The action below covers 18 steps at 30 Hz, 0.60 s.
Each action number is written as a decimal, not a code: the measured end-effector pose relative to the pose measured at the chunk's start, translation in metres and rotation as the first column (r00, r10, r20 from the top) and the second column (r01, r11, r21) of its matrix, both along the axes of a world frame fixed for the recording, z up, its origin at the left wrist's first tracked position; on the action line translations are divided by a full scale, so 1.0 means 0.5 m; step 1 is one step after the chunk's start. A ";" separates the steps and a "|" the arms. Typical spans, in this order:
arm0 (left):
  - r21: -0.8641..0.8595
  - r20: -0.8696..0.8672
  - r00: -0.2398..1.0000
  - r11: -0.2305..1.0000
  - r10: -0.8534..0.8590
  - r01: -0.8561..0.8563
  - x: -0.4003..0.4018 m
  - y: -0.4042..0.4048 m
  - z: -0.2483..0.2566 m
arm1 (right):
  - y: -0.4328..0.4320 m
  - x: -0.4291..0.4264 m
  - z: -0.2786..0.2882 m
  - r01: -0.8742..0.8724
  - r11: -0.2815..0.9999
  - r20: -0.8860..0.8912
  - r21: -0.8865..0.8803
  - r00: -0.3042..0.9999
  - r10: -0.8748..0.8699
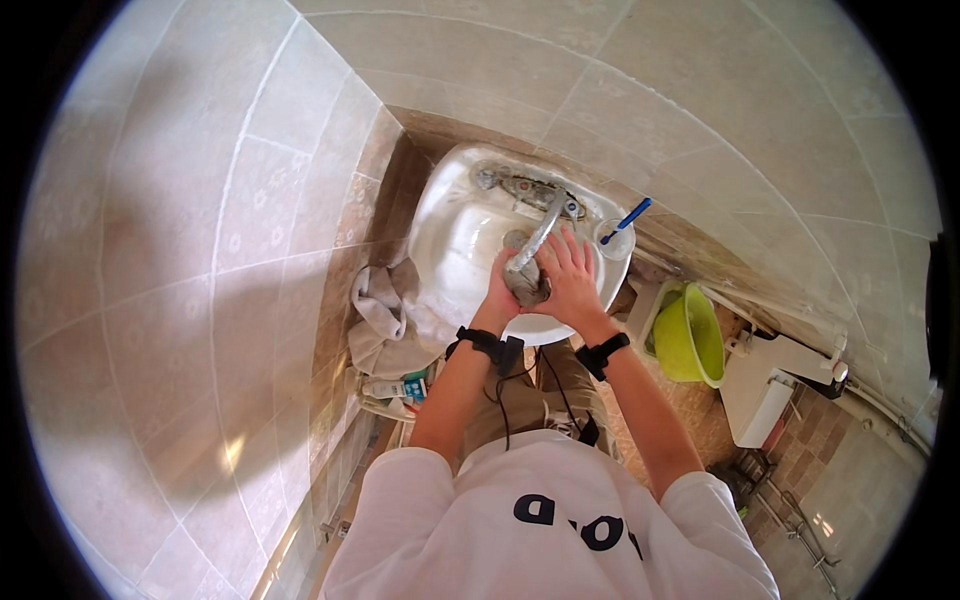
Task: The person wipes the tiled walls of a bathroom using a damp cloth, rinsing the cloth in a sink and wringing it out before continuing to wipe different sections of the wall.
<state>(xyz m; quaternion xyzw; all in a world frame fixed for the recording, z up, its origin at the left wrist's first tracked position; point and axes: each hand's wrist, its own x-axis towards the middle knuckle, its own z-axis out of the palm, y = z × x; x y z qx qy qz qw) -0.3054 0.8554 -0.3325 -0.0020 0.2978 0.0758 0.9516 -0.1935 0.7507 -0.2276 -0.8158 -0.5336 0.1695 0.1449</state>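
Observation:
Both hands are over a white washbasin [450, 247], under the spout of a two-handle faucet [538, 229]. A wet, grey-brown bundle that looks like cloth [525, 285] lies between them. My left hand [501, 289] presses its left side, its fingers partly hidden behind the spout and the bundle. On the other side my right hand [568, 279] lies with its fingers spread, the palm edge and thumb against the bundle. Whether water runs from the spout I cannot tell. A dark band with a cable is on each wrist.
On the basin's right corner a blue-handled toothbrush or razor [627, 220] stands in a clear glass [615, 241]. A beige towel [382, 330] hangs at the left rim, above a basket with tubes [397, 388]. A lime-green plastic tub [690, 337] is to the right. Tiled walls meet behind the basin.

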 end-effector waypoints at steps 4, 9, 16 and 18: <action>-0.036 -0.060 0.998 0.999 -0.032 0.030 0.002 -0.007 0.006 | 0.017 0.025 -0.001 -0.053 0.999 -0.087 0.009 0.995 0.054; -0.007 -0.071 0.988 0.990 -0.140 0.140 0.010 0.024 0.037 | 0.046 0.035 0.023 -0.105 0.987 -0.063 0.119 0.992 0.114; 0.165 -0.147 0.987 0.983 -0.058 0.082 0.007 0.023 0.001 | 0.069 0.031 0.018 -0.112 0.993 -0.048 -0.028 0.993 0.111; 0.185 -0.125 0.989 0.978 -0.075 0.097 0.010 0.022 -0.015 | 0.068 0.028 0.004 -0.096 0.995 0.001 -0.001 0.995 0.096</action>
